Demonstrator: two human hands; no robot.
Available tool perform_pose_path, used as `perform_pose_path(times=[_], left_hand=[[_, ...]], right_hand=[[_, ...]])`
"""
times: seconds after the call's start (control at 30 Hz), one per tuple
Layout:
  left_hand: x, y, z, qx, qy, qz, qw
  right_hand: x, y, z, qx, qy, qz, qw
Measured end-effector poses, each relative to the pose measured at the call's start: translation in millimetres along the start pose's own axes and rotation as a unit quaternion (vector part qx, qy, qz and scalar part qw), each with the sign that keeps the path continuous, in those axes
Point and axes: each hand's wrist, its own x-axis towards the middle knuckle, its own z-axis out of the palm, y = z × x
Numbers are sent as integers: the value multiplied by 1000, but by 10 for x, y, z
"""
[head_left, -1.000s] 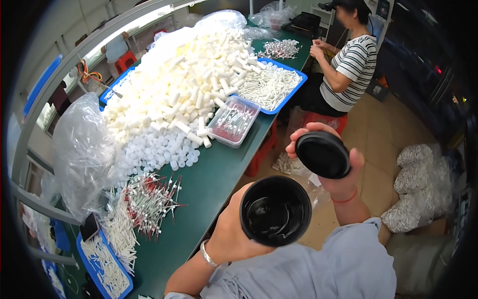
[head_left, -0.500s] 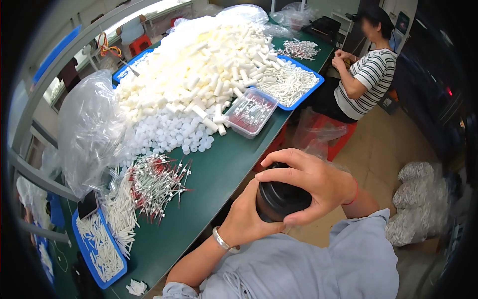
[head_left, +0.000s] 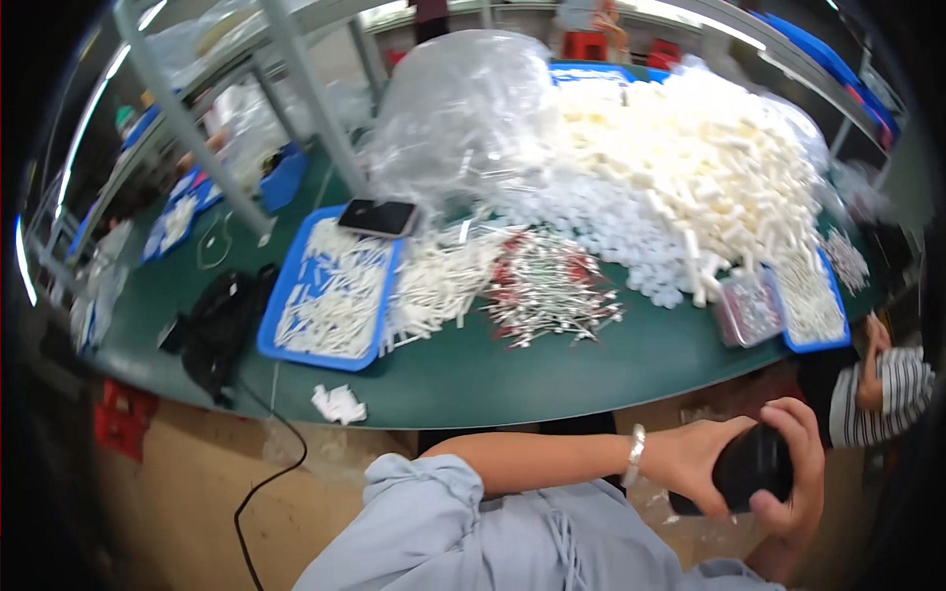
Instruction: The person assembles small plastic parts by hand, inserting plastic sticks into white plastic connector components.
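- A black cup [head_left: 754,468] is held at the near right, past the edge of the green table [head_left: 443,379].
- Its left side is gripped by the left hand [head_left: 695,458], which is bent around it.
- Its right side is gripped by the right hand [head_left: 803,483], with fingers curled on the far side and thumb near.
- The left arm [head_left: 552,463] is stretched from left to right, and a silver bangle [head_left: 636,455] is worn.
- A blue tray [head_left: 320,361] is seen on the table's left.
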Motion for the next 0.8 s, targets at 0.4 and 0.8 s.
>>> perform_pose_path(times=[0.4,0.8], left_hand=[[88,-388,268,266,310,110,906],[-911,999,-1130,352,431,140,819]], right_hand=[[103,183,355,-96,137,55,984],[332,195,256,-87,273,-85,954]])
